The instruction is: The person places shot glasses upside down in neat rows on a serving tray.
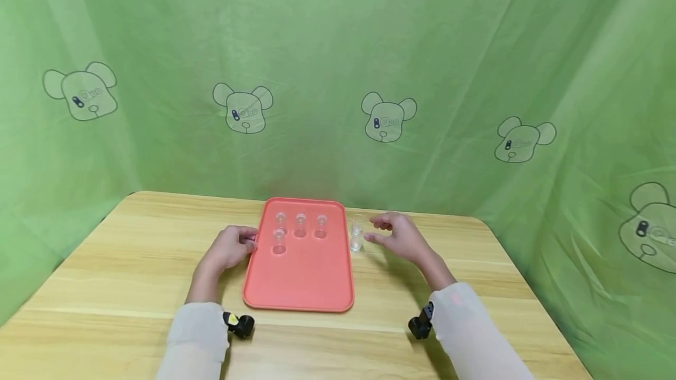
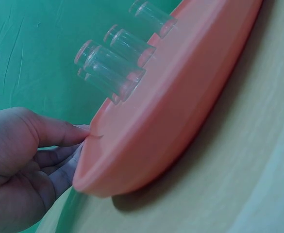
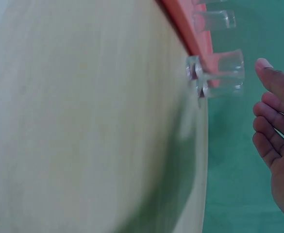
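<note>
My left hand pinches the left rim of a coral-red tray; in the left wrist view the thumb lies over the edge and the fingers sit against its outer side. Toward the tray's far end, several small clear glasses stand upright: three in a back row, such as the right one, and one glass in front at the left. Just off the tray's right side stand two more clear glasses on the table. Beside them hovers my right hand, thumb and fingers parted, holding nothing.
The wooden table carries the tray. Green cloth printed with bear-head outlines hangs behind and along the sides, close to the table's far edge. Each wrist wears a small black camera, the left camera and the right camera.
</note>
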A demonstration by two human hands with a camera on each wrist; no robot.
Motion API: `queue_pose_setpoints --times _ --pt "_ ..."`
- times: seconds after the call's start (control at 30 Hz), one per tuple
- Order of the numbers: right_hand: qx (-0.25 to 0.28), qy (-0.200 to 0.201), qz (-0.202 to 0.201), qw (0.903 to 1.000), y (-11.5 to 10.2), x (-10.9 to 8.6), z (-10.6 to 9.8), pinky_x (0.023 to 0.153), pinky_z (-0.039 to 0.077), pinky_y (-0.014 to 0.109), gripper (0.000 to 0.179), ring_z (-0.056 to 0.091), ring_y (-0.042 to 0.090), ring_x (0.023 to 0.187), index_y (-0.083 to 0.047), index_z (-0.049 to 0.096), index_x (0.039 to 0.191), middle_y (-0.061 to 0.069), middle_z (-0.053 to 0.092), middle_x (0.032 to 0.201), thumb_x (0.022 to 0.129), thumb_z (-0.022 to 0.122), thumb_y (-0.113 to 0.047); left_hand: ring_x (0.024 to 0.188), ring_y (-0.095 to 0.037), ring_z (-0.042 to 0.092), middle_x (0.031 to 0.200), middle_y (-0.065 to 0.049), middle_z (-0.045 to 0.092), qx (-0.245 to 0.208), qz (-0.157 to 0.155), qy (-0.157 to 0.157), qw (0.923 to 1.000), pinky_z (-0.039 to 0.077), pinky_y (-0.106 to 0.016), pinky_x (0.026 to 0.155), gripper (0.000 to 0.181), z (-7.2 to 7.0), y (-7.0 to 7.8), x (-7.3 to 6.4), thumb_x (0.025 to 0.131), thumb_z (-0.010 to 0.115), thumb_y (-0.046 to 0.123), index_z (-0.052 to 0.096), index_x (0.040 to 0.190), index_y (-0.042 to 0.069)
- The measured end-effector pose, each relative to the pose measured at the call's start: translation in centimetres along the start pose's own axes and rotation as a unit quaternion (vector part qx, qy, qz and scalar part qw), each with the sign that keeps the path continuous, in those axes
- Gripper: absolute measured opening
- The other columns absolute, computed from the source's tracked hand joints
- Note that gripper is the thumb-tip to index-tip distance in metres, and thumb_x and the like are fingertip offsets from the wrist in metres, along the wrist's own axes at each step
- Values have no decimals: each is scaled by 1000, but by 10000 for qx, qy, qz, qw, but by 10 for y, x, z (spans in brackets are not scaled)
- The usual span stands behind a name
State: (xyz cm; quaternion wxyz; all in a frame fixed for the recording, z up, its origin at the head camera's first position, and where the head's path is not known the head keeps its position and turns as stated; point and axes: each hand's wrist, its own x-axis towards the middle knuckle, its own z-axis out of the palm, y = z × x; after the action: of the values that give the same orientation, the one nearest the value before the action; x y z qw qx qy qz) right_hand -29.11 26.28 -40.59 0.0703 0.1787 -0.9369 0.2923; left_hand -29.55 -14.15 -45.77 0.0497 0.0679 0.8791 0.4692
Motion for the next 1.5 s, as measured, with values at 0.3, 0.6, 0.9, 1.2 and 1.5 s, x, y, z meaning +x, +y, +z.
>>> queue_pose_setpoints --times 0.3,0.6,0.9,1.2,1.5 --pt "101 -429 111 9990 17 0 10 93 57 47 48 67 32 104 5 69 124 18 72 114 89 82 -27 105 -27 67 113 -17 72 -9 0 -3 10000 57 -41 93 36 0 0 -1 98 62 0 63 133 -8" --pt "567 -710 457 9948 26 2 27 86 59 37 42 67 19 92 3 73 117 7 74 101 84 86 -20 105 -26 66 114 -17 71 18 -34 -8 10000 57 -40 92 37 1 1 -1 98 62 1 62 134 -7" --pt "696 -748 353 9941 24 8 39 70 53 27 21 58 13 75 -4 75 94 -1 65 80 81 88 -15 106 -28 66 115 -18 71 31 -22 -14 10000 56 -42 95 36 1 0 0 99 62 3 63 134 -7" --pt "780 -764 450 9930 20 12 47 64 49 25 24 54 12 69 -2 75 95 -1 62 74 80 89 -13 104 -27 67 112 -17 72 60 7 9 10000 56 -42 94 36 1 -1 -1 98 62 2 63 133 -7" --pt "747 -767 517 9929 17 15 49 64 49 25 32 55 12 70 2 76 106 0 63 74 81 88 -13 105 -27 67 113 -17 72 60 -5 -8 10000 56 -42 94 36 1 -1 0 98 62 2 63 133 -7"
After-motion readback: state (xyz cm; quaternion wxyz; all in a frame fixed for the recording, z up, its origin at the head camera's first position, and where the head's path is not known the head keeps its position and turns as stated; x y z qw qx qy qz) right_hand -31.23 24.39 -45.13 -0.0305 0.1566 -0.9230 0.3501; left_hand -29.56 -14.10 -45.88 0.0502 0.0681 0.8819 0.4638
